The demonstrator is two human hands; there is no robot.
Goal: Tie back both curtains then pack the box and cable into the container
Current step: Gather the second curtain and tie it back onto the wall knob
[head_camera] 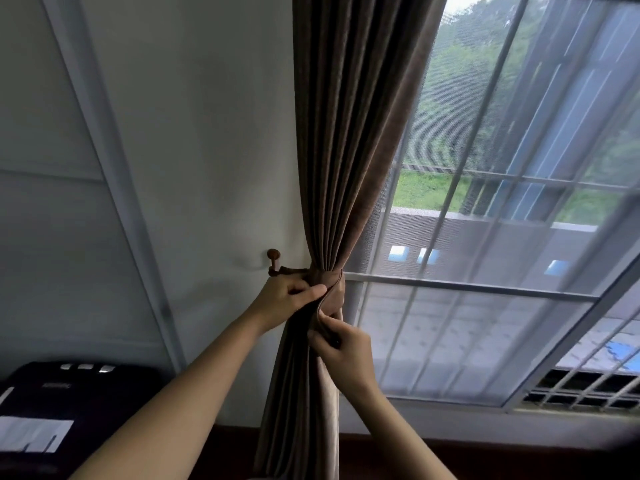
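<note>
The left forearm (180, 389) and right forearm (408, 431) are slender and bare along all of their visible length. The left hand (285, 299) and right hand (348, 353) are bare as well, with slim fingers; the nails are too blurred to describe.

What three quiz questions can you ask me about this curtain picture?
1. True or false: the curtain is white.
2. Look at the left hand and the right hand. Which of the hands grip the curtain? A: only the left. B: only the right. C: both.
3. Fill the gap: in the picture, the wooden peg on the wall is on the ____ side of the curtain.

Key: 1 false, it is brown. 2 C. 3 left.
</note>
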